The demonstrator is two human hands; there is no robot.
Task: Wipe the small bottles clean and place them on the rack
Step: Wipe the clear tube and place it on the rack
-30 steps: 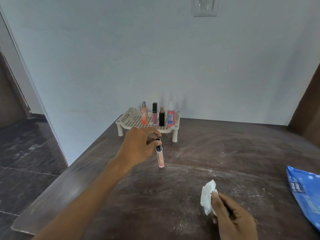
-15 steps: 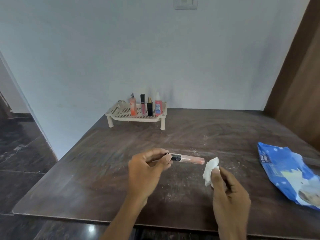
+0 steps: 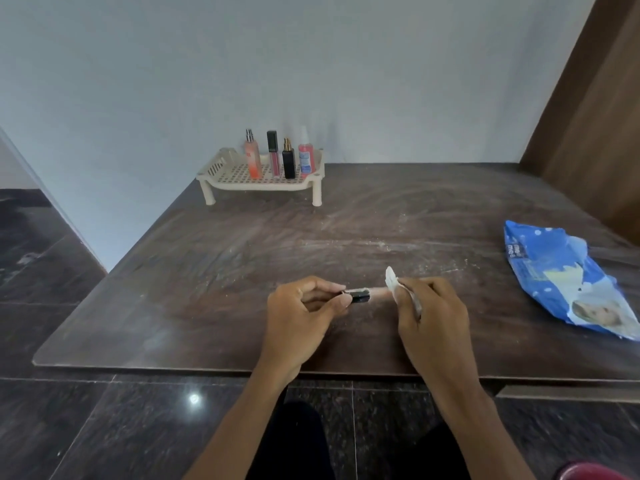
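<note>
Peach-bodied and black-capped, the slim bottle (image 3: 367, 293) is lying level just above the table's near middle. My left hand (image 3: 301, 306) is pinching its cap end, and my right hand (image 3: 429, 306) is clamping a white wipe (image 3: 391, 279) round its body. I'm judging the wiping underway. Next I'm needing strokes along it, then a carry to the rack (image 3: 258, 186) at eleven o'clock.

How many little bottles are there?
5. Four stand on the rack: a peach bottle, a pink tube, a black bottle, a red bottle. The fifth bottle is held between the left hand and the wipe in the right hand. None looks hidden.
</note>
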